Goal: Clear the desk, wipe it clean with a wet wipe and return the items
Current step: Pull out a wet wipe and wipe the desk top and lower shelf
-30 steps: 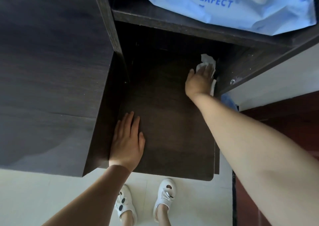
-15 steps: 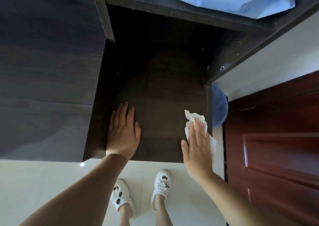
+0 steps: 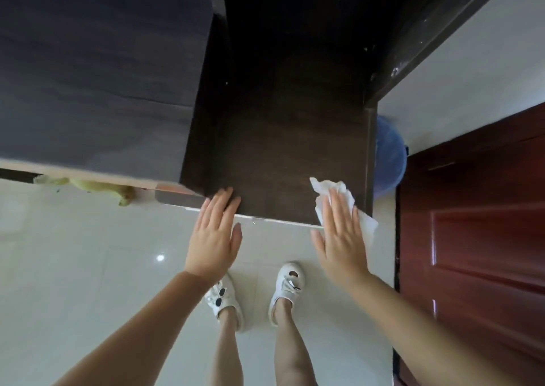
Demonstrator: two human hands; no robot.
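The right hand's (image 3: 339, 238) fingers (image 3: 334, 208) lie straight and close together, pressing the white wet wipe (image 3: 365, 226) flat at the tabletop's (image 3: 280, 134) five o'clock corner, and part of the wipe hangs past the edge. The left hand's (image 3: 213, 238) fingers (image 3: 219, 205), also straight, reach over the near edge at seven o'clock. A blue bin (image 3: 389, 155) sits at three o'clock, beside the red door (image 3: 472, 223).

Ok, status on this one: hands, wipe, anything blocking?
Left hand open, fingertips on desk edge. Right hand open, pressing wet wipe at near right corner. Nothing seen in the way.
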